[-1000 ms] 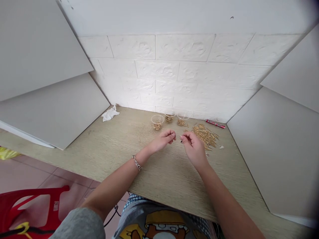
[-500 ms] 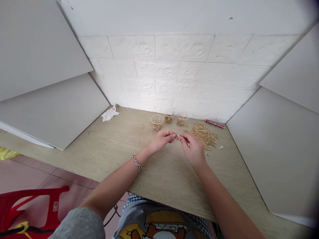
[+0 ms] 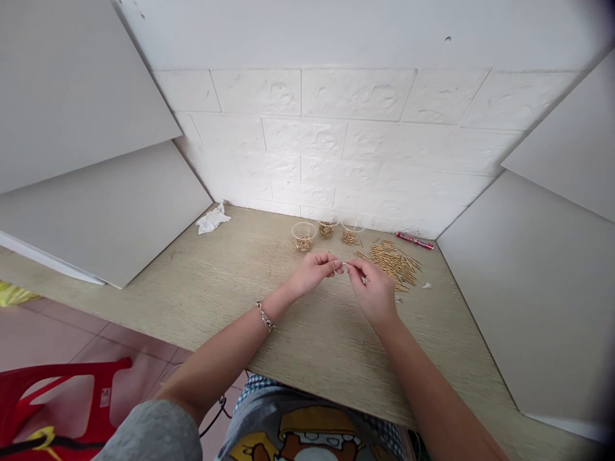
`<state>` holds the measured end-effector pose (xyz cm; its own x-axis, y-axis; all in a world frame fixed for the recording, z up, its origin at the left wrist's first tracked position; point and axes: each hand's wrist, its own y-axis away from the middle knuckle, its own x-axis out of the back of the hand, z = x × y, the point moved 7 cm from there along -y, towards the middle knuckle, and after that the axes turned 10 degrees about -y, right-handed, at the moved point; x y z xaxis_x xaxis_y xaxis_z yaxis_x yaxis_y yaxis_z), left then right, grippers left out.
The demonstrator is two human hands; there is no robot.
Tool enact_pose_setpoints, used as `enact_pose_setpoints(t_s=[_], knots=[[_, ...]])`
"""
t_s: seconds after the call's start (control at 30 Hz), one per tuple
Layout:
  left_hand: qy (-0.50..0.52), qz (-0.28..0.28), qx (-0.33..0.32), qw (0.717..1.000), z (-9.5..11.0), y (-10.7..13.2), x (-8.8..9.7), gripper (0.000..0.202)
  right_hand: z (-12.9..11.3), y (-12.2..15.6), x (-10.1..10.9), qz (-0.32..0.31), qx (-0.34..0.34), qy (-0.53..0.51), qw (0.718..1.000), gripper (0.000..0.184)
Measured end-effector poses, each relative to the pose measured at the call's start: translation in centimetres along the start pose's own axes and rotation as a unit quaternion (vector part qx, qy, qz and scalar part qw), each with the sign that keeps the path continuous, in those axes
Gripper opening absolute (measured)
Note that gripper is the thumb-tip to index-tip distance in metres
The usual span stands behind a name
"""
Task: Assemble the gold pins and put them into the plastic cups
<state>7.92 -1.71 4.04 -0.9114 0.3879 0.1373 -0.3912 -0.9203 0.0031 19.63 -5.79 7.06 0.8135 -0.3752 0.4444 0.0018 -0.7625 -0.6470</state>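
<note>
My left hand point(image 3: 317, 270) is closed in a pinch above the table, its fingertips almost meeting those of my right hand point(image 3: 372, 287). Between the two pinches shows a tiny light-coloured piece point(image 3: 344, 264), too small to name. My right hand is closed as well, thumb against forefinger. Just beyond it lies a loose pile of thin gold-coloured metal pins point(image 3: 394, 261). Behind my hands stand clear plastic cups holding small gold parts: a left cup point(image 3: 303, 238), a middle cup point(image 3: 327, 228) and a right cup point(image 3: 350, 233).
A red tube-like packet point(image 3: 414, 240) lies by the back wall, right of the pile. Crumpled white tissue point(image 3: 213, 219) rests at the back left. Grey panels point(image 3: 110, 211) flank the wooden table point(image 3: 211, 282). A red plastic chair point(image 3: 98, 397) stands at lower left.
Both hands stay in nearly the same place, pinched close together. The whole view has shifted very slightly; the cups and pile look unchanged.
</note>
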Motion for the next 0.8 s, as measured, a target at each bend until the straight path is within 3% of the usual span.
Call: enact_pose_setpoints(t_s=[0.23,0.57,0.8], knots=[[-0.024,0.003,-0.005,1.000,0.09,-0.01,0.08,0.032,-0.29,0.23,0.10,0.007,0.029,0.013,0.999,0.021],[-0.031,0.008,-0.010,0.999,0.15,0.00,0.04,0.034,-0.29,0.28,0.29,0.025,0.016,0.007,1.000,0.021],[-0.052,0.007,-0.018,0.998,-0.08,-0.12,0.10,0.030,-0.33,0.24,0.03,0.003,0.017,0.003,1.000,0.021]])
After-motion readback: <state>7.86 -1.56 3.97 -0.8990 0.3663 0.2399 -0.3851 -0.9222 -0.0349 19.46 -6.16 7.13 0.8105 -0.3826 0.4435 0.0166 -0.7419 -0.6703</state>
